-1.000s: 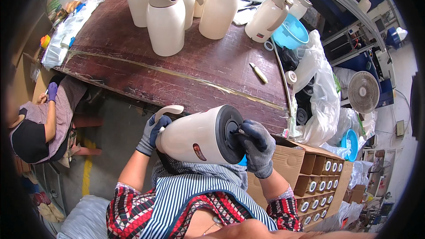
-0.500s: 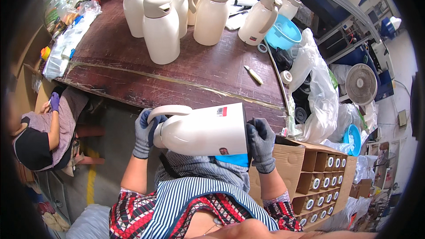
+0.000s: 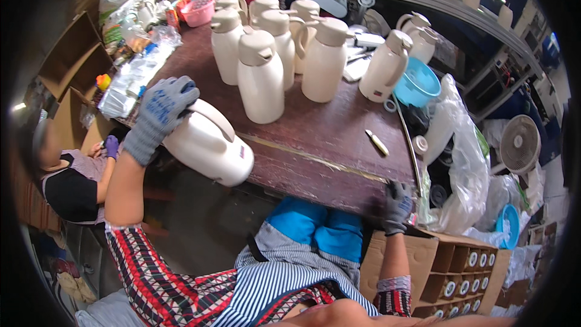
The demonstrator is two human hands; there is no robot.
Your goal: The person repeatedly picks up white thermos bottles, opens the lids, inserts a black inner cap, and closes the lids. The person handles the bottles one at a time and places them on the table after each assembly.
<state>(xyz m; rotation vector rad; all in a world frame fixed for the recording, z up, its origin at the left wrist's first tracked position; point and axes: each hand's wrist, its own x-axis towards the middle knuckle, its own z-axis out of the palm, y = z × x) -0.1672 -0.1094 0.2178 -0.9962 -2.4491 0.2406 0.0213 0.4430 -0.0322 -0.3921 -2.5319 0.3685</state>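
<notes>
Head view: the left grip (image 3: 162, 116) clasps the top of one tilted white jug (image 3: 209, 150) at the worktop's (image 3: 327, 136) left front edge; a slip on its smooth shell could drop it to the floor (image 3: 200, 236). Whether the right grip (image 3: 397, 207), near the front edge, holds anything I cannot tell; counted: about ten standing cream jugs (image 3: 260, 88), partly overlapping, one knife (image 3: 376, 143), two blue basins (image 3: 417, 92).

L hand (image 3: 164, 115) swung jug (image 3: 209, 150) to 9 o'clock; R hand (image 3: 397, 207) let go, shifted to 4 o'clock, prob. on tbl edge (image 3: 339, 198).
</notes>
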